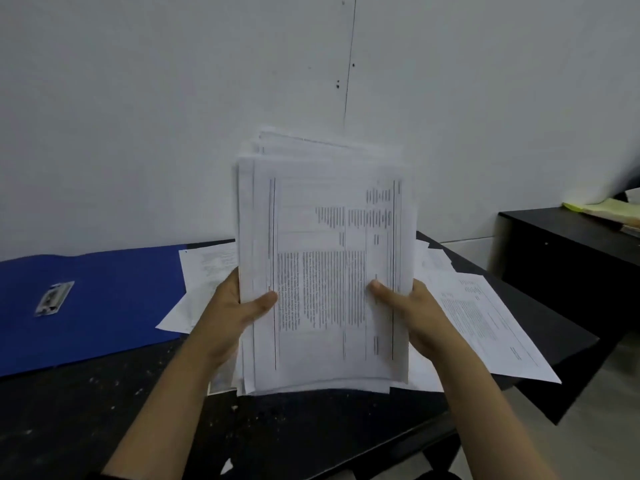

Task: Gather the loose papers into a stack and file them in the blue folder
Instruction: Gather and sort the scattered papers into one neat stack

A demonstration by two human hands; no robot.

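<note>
A black table (311, 434) with pale specks on its top fills the near part of the scene. Behind it stands a white wall (173, 98) with a thin dark vertical line. At far right, a black cabinet (568, 258) carries yellow sheets (599, 206).

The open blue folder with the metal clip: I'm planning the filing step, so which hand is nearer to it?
Left. The left hand grips the paper stack on the side toward the blue folder; the right hand grips the stack's far side.
</note>
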